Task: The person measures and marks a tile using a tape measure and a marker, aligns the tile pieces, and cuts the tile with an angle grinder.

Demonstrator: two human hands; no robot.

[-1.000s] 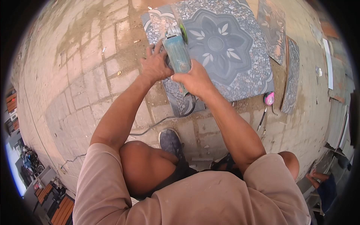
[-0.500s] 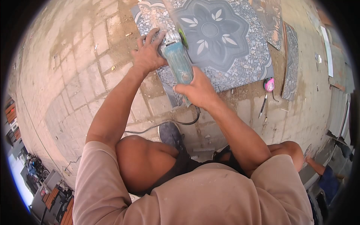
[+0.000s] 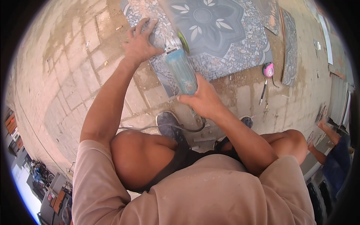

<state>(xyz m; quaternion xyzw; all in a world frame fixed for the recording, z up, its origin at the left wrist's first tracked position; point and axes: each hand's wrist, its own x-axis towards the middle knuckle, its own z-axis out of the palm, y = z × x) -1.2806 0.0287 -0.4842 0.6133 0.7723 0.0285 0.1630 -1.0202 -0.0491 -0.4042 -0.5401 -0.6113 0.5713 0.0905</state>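
Observation:
My right hand (image 3: 205, 98) is wrapped round the rear of a worn blue angle grinder (image 3: 180, 70). The grinder's thin green-edged disc (image 3: 183, 42) stands on edge against a grey patterned tile (image 3: 236, 56) with a flower and pebble design. Pale dust blurs the tile around the disc. My left hand (image 3: 140, 44) lies with fingers spread on the pebbled strip left of the disc, its thumb close to the grinder's head. Nothing is held in it. The grinder's black cord (image 3: 193, 130) runs from its rear end past my shoe.
Right of the tile are a pink tape measure (image 3: 268, 70), a marker pen (image 3: 263, 92) and a narrow tile offcut (image 3: 289, 48). Another tile piece (image 3: 270, 17) lies at the top. A person in dark blue clothing (image 3: 335, 163) is at the right edge. Paving bricks (image 3: 84, 80) cover the ground.
The view has shifted, so the tile and tape measure sit higher. Relative to the tile, the grinder has moved towards me. More of the person on the right shows.

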